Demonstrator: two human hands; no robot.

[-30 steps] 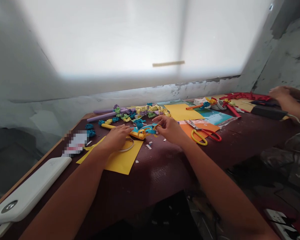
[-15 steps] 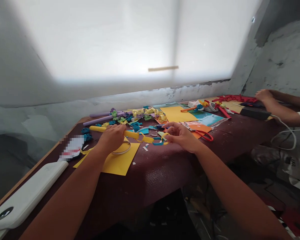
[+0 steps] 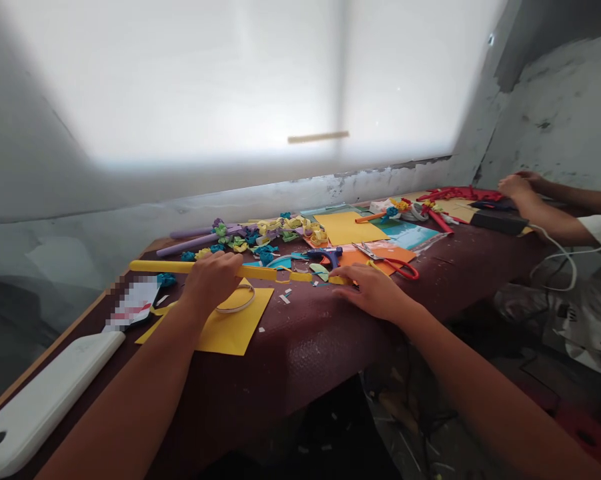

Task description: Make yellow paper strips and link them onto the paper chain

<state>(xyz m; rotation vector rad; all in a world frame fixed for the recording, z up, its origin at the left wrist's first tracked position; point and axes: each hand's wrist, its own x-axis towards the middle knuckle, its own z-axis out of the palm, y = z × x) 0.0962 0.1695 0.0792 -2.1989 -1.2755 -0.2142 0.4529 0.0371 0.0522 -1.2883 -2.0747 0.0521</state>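
My left hand is closed around a yellow paper tube, which lies crosswise with its rounded end out to the left. From the tube's right end runs a short paper chain, stretched almost level just above the table. My right hand has its thumb and fingers closed on the chain's yellow end link. Under my left wrist is a yellow paper sheet with a roll of tape on it. Red-handled scissors lie beyond my right hand, beside a blue-handled tool.
Purple tubes with paper flowers and curled chains line the back. Another yellow sheet and orange paper lie mid-table. A white device is at left. At far right a co-worker's hands are near red paper pieces; a cable hangs there.
The chain, slack and curved before with a blue link showing, is now drawn out straighter. The tube shows further left and lies more level. The view has shifted slightly to the right.
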